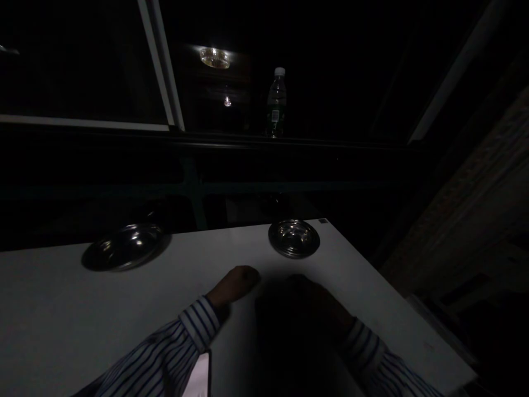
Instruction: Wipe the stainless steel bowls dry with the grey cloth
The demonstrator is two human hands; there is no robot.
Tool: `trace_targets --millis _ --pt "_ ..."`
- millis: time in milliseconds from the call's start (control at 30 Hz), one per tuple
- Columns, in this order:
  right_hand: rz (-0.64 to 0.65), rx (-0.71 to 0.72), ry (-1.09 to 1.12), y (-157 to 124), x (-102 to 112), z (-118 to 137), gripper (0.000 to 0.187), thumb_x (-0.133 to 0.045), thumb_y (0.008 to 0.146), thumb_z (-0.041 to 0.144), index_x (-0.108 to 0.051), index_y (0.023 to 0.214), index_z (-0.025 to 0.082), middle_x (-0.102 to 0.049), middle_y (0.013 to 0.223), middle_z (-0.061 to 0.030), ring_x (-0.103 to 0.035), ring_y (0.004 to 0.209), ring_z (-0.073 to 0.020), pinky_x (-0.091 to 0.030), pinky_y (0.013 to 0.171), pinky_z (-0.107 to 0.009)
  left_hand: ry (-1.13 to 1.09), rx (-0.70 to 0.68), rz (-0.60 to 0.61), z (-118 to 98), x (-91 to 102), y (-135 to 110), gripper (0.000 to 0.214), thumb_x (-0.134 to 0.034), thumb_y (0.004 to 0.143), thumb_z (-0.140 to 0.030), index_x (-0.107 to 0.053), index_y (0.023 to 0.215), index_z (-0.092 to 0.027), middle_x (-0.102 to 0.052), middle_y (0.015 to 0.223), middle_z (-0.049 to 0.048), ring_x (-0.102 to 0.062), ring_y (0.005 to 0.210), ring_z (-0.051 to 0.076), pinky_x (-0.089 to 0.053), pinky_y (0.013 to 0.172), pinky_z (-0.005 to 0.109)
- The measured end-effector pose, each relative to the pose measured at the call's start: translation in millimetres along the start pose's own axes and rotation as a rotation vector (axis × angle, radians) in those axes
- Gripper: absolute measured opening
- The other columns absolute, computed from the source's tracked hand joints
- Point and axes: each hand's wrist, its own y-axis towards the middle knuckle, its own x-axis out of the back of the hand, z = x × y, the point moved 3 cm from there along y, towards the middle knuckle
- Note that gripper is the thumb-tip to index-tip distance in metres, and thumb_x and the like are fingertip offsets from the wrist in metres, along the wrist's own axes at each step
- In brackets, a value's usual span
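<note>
Above the white table, my left hand is curled into a loose fist, and nothing shows sticking out of it. My right hand lies in deep shadow to its right, so its fingers cannot be made out. Beyond my right hand sits a shiny metal bowl near the table's far edge, apart from both hands. Farther left stands a wider metal bowl or basin, its rim seeming tilted. Near my left forearm is a phone with a lit screen, partly cut off by the lower frame edge.
Behind the table, a clear plastic bottle with a green label and white cap stands on a ledge by the dark window. A patterned curtain or cloth hangs at the right. The table's right edge slopes toward the lower right corner.
</note>
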Motion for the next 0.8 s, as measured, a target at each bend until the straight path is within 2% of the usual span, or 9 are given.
trace_targets --millis 100,200,300,400,467,533,600,667,800 --pt "0.008 -0.084 -0.043 -11.7 -28.2 -3.9 0.038 -0.059 0.075 0.036 -0.058 0.111 0.024 -0.062 0.111 -0.0086 -0.060 0.097 -0.0236 -0.043 0.085 -0.035 0.068 0.000 0.032 0.2 -5.1 -18.4 0.028 -0.063 0.062 -0.040 -0.068 0.071 -0.014 -0.062 0.059 0.0030 -0.052 0.055 0.015 -0.037 0.053 0.026" --pt "-0.013 -0.109 0.024 -10.1 -39.9 -7.8 0.042 -0.055 0.077 0.032 -0.052 0.117 0.019 -0.064 0.105 -0.0113 -0.062 0.093 -0.0245 -0.045 0.081 -0.037 0.093 0.008 0.040 1.7 -8.5 -29.3 0.033 -0.066 0.059 -0.036 -0.070 0.083 -0.014 -0.068 0.070 0.0064 -0.058 0.064 0.019 -0.040 0.058 0.027" --pt "-0.020 -0.053 0.081 -7.0 -40.4 -2.2 0.045 -0.052 0.079 0.029 -0.046 0.121 0.016 -0.065 0.101 -0.0101 -0.062 0.091 -0.0222 -0.046 0.081 -0.036 0.073 0.007 0.075 -0.5 -9.5 -38.3 0.035 -0.066 0.059 -0.037 -0.070 0.085 -0.014 -0.070 0.074 0.0073 -0.060 0.069 0.020 -0.041 0.061 0.027" --pt "-0.023 0.021 0.197 -7.6 -36.8 9.6 0.049 -0.051 0.079 0.030 -0.042 0.125 0.015 -0.065 0.097 -0.0083 -0.061 0.088 -0.0202 -0.048 0.078 -0.034 0.012 -0.005 0.122 -7.2 -7.4 -48.0 0.037 -0.061 0.065 -0.044 -0.069 0.083 -0.013 -0.070 0.075 0.0059 -0.060 0.070 0.019 -0.042 0.062 0.027" --pt "0.016 0.060 0.303 -8.8 -35.8 18.1 0.053 -0.051 0.079 0.029 -0.038 0.129 0.016 -0.065 0.094 -0.0069 -0.062 0.083 -0.0188 -0.049 0.073 -0.033 -0.040 -0.008 0.131 -11.7 -4.0 -53.6 0.039 -0.058 0.069 -0.047 -0.068 0.082 -0.011 -0.069 0.075 0.0057 -0.060 0.069 0.018 -0.043 0.063 0.027" --pt "0.069 0.095 0.372 -9.6 -35.9 26.2 0.054 -0.053 0.079 0.029 -0.038 0.130 0.017 -0.064 0.099 -0.0074 -0.061 0.085 -0.0185 -0.049 0.075 -0.034 -0.088 -0.007 0.116 -14.8 0.3 -57.4 0.039 -0.058 0.070 -0.047 -0.066 0.081 -0.011 -0.068 0.074 0.0057 -0.060 0.069 0.018 -0.044 0.064 0.028" --pt "0.089 0.118 0.371 -9.4 -35.7 33.1 0.050 -0.057 0.078 0.029 -0.045 0.125 0.019 -0.060 0.110 -0.0084 -0.059 0.096 -0.0197 -0.046 0.084 -0.035 -0.122 -0.009 0.091 -16.5 4.6 -59.3 0.035 -0.059 0.070 -0.044 -0.065 0.080 -0.011 -0.067 0.074 0.0054 -0.059 0.069 0.017 -0.044 0.064 0.028" --pt "0.059 0.115 0.355 -8.3 -34.7 38.1 0.042 -0.060 0.076 0.030 -0.052 0.116 0.019 -0.060 0.111 -0.0085 -0.057 0.100 -0.0209 -0.045 0.087 -0.036 -0.160 -0.016 0.061 -17.6 8.7 -60.3 0.031 -0.061 0.069 -0.041 -0.064 0.079 -0.011 -0.067 0.075 0.0052 -0.059 0.069 0.017 -0.044 0.065 0.028" --pt "-0.004 0.089 0.347 -5.6 -32.5 45.1 0.028 -0.058 0.078 0.032 -0.058 0.102 0.018 -0.065 0.096 -0.0069 -0.061 0.088 -0.0200 -0.048 0.077 -0.033 -0.210 -0.031 -0.001 -21.2 15.6 -63.9 0.027 -0.064 0.068 -0.036 -0.063 0.082 -0.013 -0.066 0.078 0.0049 -0.059 0.073 0.018 -0.045 0.067 0.029"
